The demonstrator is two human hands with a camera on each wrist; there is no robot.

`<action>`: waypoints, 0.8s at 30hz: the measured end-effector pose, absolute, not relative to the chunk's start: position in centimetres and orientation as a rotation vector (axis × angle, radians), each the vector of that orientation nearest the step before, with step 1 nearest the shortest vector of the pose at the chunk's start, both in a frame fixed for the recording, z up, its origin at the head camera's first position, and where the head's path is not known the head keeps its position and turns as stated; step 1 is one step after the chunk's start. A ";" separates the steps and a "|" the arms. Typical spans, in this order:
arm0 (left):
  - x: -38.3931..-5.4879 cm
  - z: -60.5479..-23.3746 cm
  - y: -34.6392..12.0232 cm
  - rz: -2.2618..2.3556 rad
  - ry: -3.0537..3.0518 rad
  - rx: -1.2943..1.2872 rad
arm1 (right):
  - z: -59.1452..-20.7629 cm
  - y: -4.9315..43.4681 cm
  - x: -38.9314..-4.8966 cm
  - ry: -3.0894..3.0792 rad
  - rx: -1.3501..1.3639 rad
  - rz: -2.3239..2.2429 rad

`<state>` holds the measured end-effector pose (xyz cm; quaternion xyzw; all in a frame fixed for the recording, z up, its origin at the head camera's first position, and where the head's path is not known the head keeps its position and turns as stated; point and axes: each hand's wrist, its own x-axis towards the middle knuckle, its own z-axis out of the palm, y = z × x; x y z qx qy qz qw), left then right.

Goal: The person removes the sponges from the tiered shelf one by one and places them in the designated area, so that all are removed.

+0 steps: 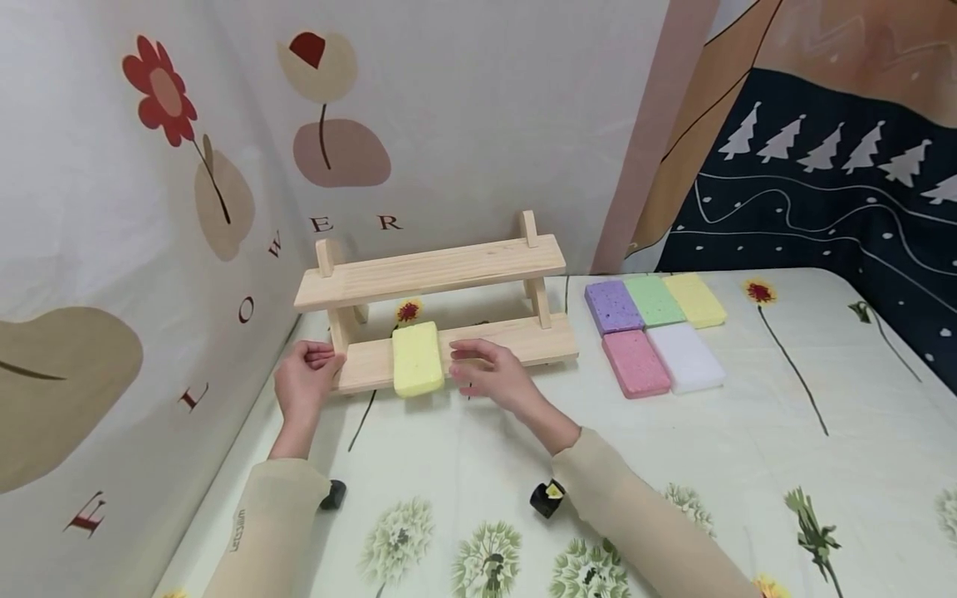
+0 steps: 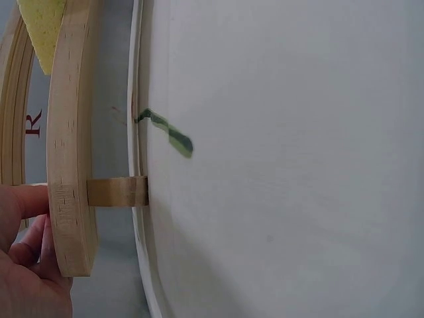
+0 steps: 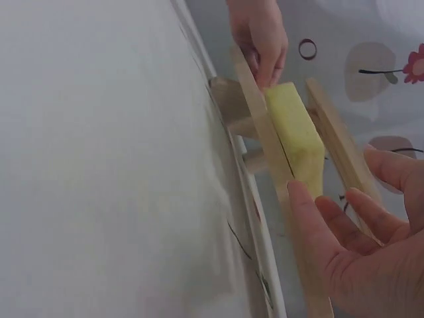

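A two-tier wooden shelf (image 1: 426, 276) stands near the back wall in the head view. One yellow sponge (image 1: 418, 359) rests on its lower board (image 1: 527, 342), leaning back and reaching past the front edge. My left hand (image 1: 305, 386) pinches the left end of that board; the left wrist view shows the thumb and fingers around the board end (image 2: 71, 199). Beside the sponge's right side is my right hand (image 1: 495, 380), fingers spread and loosely bent, holding nothing. In the right wrist view its fingertips (image 3: 297, 192) come close to the sponge; whether they touch it, I cannot tell.
Right of the shelf, several sponges lie flat in two rows: purple (image 1: 613, 306), green (image 1: 655, 300) and yellow (image 1: 694, 299) behind, pink (image 1: 635, 363) and white (image 1: 685, 357) in front. Printed cloth walls (image 1: 478, 108) stand close behind the shelf and at the left.
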<state>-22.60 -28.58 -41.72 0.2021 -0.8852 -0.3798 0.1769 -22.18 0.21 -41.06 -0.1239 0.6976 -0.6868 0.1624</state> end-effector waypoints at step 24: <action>-22.6 -41.8 -28.6 -1.065 -2.515 0.581 | -42.0 -1.7 -21.5 2.096 -0.286 -2.024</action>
